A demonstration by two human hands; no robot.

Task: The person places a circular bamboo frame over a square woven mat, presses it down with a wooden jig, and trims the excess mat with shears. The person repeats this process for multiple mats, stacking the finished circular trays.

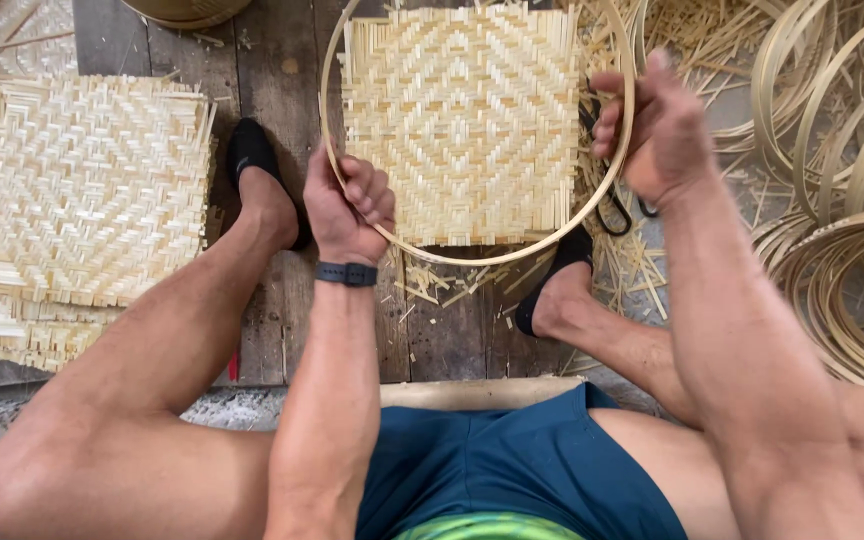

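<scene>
Over floor planks, both hands gripped hoop: left hand near rim, right hand right rim; mat lay beneath, centred.

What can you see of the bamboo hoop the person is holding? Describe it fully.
The bamboo hoop is a thin, pale, round strip ring, its top cut off by the frame. It lies around a square woven bamboo mat over the plank floor. The left hand grips its left side and the right hand its right.
</scene>
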